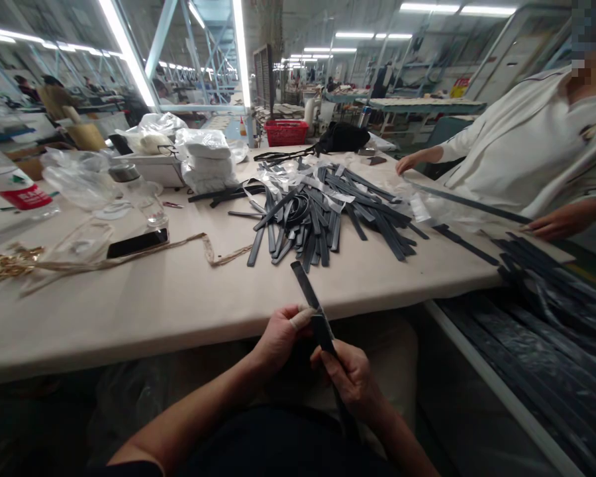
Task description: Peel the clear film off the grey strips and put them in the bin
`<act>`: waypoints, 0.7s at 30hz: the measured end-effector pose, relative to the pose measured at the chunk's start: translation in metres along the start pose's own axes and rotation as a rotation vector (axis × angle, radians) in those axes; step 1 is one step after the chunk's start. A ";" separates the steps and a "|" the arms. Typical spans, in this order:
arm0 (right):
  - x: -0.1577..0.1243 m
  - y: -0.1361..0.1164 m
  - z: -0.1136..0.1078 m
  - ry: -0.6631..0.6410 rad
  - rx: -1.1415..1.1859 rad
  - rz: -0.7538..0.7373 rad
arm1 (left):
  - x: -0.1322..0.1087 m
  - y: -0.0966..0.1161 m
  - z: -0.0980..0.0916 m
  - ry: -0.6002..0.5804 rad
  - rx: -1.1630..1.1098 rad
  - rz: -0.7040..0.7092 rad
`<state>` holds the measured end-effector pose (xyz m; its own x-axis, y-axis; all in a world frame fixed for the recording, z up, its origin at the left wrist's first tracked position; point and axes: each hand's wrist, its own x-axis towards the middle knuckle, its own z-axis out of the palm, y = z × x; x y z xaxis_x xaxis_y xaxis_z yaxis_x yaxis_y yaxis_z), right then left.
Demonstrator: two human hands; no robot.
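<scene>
Just below the near edge of the counter (179, 298), left hand (279, 339) and right hand (353, 382) pinch one dark strap (305, 279) between their fingers. Bare counter lies before the strap pile (322, 212).

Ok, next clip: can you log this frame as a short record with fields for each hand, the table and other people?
Left hand: closed on the dark strap, thumb pressing it
Right hand: closed on the same strap, lower down
Table: pile of straps in the middle, phone at left, red basket at the far edge
Other people: co-worker at right, both hands at the table
</scene>
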<state>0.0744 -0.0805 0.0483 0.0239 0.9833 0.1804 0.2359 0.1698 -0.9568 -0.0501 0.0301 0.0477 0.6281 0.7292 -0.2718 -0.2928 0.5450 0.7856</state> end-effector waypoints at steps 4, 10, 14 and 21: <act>0.004 -0.002 -0.004 0.003 -0.076 -0.090 | -0.016 -0.014 0.001 -0.113 -0.008 -0.098; 0.000 0.003 0.003 -0.097 -0.080 -0.065 | -0.009 0.009 0.004 0.036 -0.145 -0.007; 0.000 0.006 0.008 -0.112 -0.085 -0.062 | 0.003 0.025 0.003 0.186 -0.189 0.078; 0.005 0.012 0.010 -0.060 -0.090 -0.087 | -0.006 0.002 0.004 0.098 -0.079 0.025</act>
<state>0.0675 -0.0726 0.0356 -0.0576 0.9677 0.2456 0.3208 0.2509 -0.9133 -0.0520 0.0254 0.0532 0.5476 0.7778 -0.3085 -0.3662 0.5543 0.7474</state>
